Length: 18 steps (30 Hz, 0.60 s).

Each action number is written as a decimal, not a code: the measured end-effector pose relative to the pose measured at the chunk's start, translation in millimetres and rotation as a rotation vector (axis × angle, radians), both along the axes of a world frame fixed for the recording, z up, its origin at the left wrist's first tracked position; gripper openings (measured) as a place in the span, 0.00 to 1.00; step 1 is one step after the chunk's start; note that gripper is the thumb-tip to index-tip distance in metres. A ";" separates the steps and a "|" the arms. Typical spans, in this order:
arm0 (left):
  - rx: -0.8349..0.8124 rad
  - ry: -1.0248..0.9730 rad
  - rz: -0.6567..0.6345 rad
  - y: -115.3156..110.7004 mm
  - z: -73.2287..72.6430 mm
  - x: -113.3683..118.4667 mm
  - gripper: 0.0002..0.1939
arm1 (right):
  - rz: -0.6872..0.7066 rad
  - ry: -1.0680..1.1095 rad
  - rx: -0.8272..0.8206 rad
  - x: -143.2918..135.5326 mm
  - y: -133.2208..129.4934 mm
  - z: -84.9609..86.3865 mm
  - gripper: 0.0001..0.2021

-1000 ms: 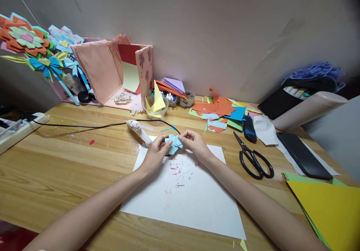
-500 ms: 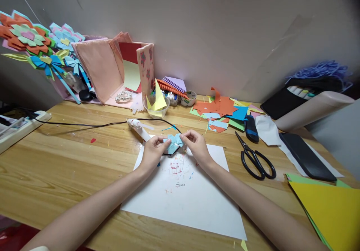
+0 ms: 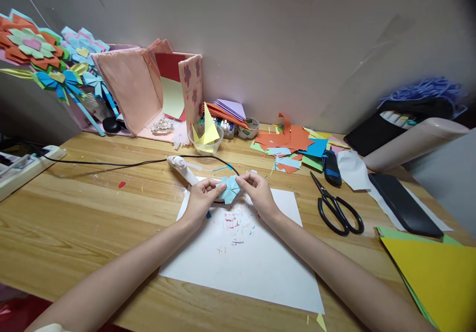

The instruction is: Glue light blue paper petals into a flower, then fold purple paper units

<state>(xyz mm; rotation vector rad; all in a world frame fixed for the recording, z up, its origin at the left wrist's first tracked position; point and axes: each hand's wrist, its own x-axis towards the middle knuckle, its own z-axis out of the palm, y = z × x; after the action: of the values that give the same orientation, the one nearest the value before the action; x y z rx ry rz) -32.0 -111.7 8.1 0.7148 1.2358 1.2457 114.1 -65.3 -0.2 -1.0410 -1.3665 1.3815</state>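
Observation:
A light-blue folded paper flower (image 3: 230, 190) is held up between my hands, above the far part of a white paper sheet (image 3: 241, 272) marked with coloured smears. My left hand (image 3: 203, 198) pinches its left edge between thumb and fingers. On the other side my right hand (image 3: 259, 193) has thumb and forefinger closed on the flower's upper right edge. Just behind my left hand lies a white glue gun (image 3: 182, 169), its black cord running past the flower. A small dark-blue scrap (image 3: 208, 214) shows under my left hand.
Black-handled scissors (image 3: 336, 208) lie to the right, near a phone (image 3: 405, 204) and a blue-black cutter (image 3: 331, 168). Coloured paper scraps (image 3: 286, 141) are heaped at the back. Yellow card (image 3: 435, 272) sits front right. A pink box (image 3: 122, 89), paper flowers (image 3: 33, 44) and a power strip (image 3: 29, 171) stand left.
The light-blue flower has turned to face me more, so its folded petals and centre show more fully. Both hands keep their pinch with only slight finger movement.

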 end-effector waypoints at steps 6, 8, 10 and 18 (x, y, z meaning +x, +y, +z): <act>0.016 0.016 -0.005 1.1 -2.0 -2.1 0.18 | 0.018 0.011 0.002 -0.1 -0.1 0.5 0.13; 0.017 0.009 -0.007 0.7 -1.2 -2.0 0.18 | 0.015 0.011 -0.005 -0.5 -0.1 -0.1 0.13; 0.018 0.003 -0.010 0.3 -0.2 -1.8 0.19 | 0.014 0.007 -0.009 -0.6 -0.3 -0.7 0.13; 0.026 0.038 -0.009 0.7 -1.5 -2.1 0.18 | 0.023 0.001 -0.019 -1.3 -1.3 -2.8 0.16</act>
<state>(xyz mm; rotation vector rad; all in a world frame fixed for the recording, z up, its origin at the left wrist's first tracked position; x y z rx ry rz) -34.1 -110.9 6.6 0.7648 1.2483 1.2476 112.7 -66.5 -3.0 -1.0401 -1.3713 1.4146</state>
